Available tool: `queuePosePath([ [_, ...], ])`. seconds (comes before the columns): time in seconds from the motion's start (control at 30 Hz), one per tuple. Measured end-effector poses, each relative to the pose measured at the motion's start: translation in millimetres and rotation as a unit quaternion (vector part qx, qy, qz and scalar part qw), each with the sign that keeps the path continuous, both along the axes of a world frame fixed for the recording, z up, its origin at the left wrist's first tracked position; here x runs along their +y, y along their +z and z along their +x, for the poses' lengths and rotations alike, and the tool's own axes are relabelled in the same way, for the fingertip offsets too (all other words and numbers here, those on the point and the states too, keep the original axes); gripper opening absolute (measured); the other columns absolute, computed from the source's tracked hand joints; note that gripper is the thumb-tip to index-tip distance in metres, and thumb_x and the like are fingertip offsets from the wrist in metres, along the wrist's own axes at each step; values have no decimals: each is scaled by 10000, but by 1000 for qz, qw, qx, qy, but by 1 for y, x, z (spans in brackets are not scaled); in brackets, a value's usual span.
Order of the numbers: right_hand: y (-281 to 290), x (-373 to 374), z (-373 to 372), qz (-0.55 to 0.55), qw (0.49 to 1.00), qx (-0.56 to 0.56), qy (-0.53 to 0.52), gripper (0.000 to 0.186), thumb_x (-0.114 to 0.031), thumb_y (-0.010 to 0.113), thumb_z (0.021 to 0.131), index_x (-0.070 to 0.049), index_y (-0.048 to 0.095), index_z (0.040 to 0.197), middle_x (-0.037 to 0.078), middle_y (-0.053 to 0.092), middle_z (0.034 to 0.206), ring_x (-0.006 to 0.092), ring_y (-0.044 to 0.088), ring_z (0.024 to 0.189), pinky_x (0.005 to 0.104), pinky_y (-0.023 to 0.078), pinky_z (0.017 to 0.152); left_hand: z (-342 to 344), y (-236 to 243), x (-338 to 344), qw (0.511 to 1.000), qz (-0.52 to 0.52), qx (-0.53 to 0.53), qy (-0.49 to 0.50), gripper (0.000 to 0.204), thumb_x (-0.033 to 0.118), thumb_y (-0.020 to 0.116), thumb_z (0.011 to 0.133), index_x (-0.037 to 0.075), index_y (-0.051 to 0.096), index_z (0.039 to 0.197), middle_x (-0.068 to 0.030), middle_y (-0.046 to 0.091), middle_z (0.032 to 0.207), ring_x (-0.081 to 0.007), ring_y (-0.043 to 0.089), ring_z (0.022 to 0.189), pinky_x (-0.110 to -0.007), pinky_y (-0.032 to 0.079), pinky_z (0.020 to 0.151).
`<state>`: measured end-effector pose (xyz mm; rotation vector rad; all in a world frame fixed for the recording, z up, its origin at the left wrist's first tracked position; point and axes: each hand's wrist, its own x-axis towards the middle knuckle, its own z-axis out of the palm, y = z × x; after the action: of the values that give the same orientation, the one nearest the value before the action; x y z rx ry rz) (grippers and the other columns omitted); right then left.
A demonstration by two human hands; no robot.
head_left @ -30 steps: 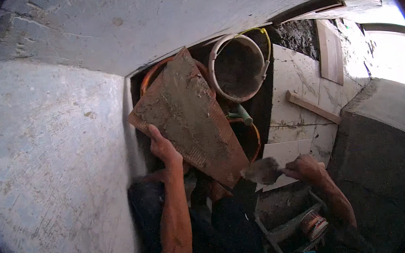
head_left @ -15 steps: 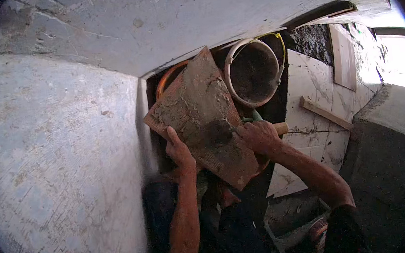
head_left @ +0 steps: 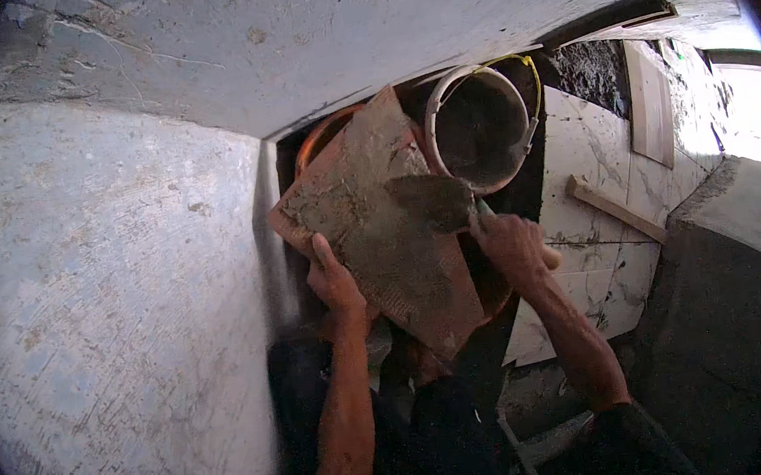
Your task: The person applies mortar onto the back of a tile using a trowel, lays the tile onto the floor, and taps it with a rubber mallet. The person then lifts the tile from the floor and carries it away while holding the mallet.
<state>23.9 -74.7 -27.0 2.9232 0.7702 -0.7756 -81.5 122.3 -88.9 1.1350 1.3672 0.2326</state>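
My left hand [head_left: 334,284] is closed on the left edge of a reddish-brown tile [head_left: 458,308], with the thumb lying over its top face. Grey mortar [head_left: 344,200] coats much of that face, thickest on the far and left parts. In my right hand [head_left: 513,247] is the wooden handle of a trowel [head_left: 437,202], whose dark blade lies over the tile's right side. Partly hidden under the tile is an orange bucket [head_left: 319,142]. Just beyond the trowel stands a white-rimmed bucket [head_left: 480,130] with a yellow handle, its inside grey with residue.
Pale walls [head_left: 117,293] close in on the left and far side. Marbled floor tiles [head_left: 584,146] spread to the right, with a wooden strip [head_left: 614,208] lying across them. A grey concrete block [head_left: 728,275] stands farther right.
The trowel has moved away from me across the tile, its blade now nearer the white-rimmed bucket. My right hand has shifted slightly right. My left hand keeps its hold on the tile.
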Motion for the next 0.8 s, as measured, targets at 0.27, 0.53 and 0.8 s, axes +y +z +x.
queuePosePath([
  [0.27, -19, 1, 86, 92, 993, 52, -60, 244, -286, 492, 823, -62, 578, 777, 157, 587, 668, 326, 585, 606, 408, 452, 550, -17, 5, -10, 997, -75, 0, 32, 619, 449, 462, 855, -33, 373, 1233, -134, 434, 1221, -267, 435, 1083, -348, 352, 918],
  [0.53, -17, 0, 115, -119, 937, 318, 76, 369, -361, 476, 807, -27, 622, 753, 150, 598, 658, 298, 562, 592, 383, 450, 591, -32, -10, -4, 987, -151, 13, 45, 818, 581, 498, 769, -17, 296, 1290, -140, 365, 1285, -278, 391, 1137, -388, 315, 954],
  [0.8, 12, -81, 1, -127, 944, 282, 119, 411, -430, 425, 816, -78, 636, 784, 137, 605, 657, 322, 596, 618, 425, 480, 591, -35, -12, -4, 986, -138, 18, 89, 704, 503, 443, 840, -78, 364, 1231, -157, 448, 1210, -262, 465, 1066, -332, 374, 898],
])
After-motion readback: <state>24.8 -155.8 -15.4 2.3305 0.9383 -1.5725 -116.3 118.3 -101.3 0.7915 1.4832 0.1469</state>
